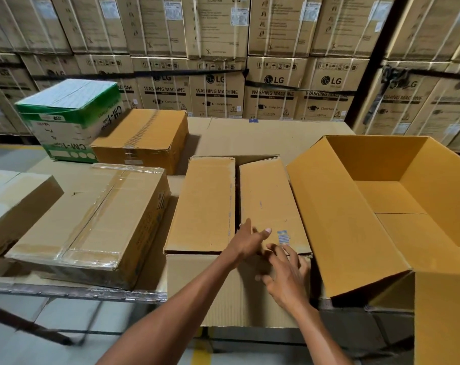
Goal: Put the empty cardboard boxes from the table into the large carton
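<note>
Table (250, 133) near edge runs left to right under my arms; its metal rim shows at near left. Large carton (381, 206) at right, open, flaps up, hanging past the near edge, inside bare. Its left flap leans just beside the middle box (236, 206). Open tabletop only at far centre, behind the middle box.

Count: five smaller boxes on the table. Middle box, top flaps folded shut with a gap between them, its near face overhanging the table edge. Taped box (92, 219) left of it, narrow gap between. Plain box (13, 206) at far left, cut by frame. Brown box (142, 140) far left-centre, touching the green and white box (71, 117).

My left hand (250, 241) fingers spread, over the middle box's right flap; contact unclear. My right hand (286, 277) fingers spread, blurred, at that box's near top edge, holding nothing.

Wall of stacked washing machine cartons (250, 61) behind.
</note>
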Demonstrator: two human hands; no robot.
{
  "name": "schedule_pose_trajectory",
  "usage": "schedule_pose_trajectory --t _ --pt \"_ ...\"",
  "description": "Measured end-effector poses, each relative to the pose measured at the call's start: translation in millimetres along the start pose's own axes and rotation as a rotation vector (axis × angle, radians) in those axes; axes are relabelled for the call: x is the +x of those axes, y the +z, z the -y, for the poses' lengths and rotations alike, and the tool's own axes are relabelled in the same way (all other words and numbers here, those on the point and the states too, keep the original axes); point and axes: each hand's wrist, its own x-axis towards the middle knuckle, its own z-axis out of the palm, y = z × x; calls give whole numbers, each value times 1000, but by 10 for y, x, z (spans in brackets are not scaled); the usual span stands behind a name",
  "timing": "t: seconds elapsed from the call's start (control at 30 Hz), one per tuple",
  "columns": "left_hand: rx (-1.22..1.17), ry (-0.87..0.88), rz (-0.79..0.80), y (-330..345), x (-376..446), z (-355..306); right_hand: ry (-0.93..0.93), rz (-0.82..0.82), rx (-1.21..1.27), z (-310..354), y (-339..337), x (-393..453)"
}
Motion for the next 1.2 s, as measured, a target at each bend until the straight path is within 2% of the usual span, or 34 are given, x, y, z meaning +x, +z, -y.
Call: schedule_pose_trajectory --t 0.1,0.23,0.33,0.4,0.43,0.5,0.63,0.7,0.93,1.1,1.2 --pt "147 84 -76 -75 19 -7 4 9 -17 -2 -10 3" --pt "279 319 -222 -300 -101 -152 -2 9 -28 -16 -19 5" --pt "473 540 -429 -624 -230 -242 -4 11 -10 -42 -1 -2" --pt "733 642 -627 -874 -262 -237 -2 17 20 -45 -10 -15" --pt "885 627 -741 -999 -279 -233 -3 23 29 -38 -23 -22" --pt "1074 458 -862 -1249 -329 -242 -4 32 40 -26 -47 -26" --pt "1062 22 -778 -1791 -346 -214 12 61 23 10 -94 -29" --pt "1014 -81 -783 -2066 -327 -182 17 80 17 21 -125 -21" --pt "930 -125 -753 -2578 -404 -113 -24 191 11 108 -346 242" --pt "1036 -145 -746 -2557 -386 -53 -129 185 -62 545 -430 722" --pt "1013 -121 -738 -2570 -373 -12 -109 248 -129 846 -419 1080"
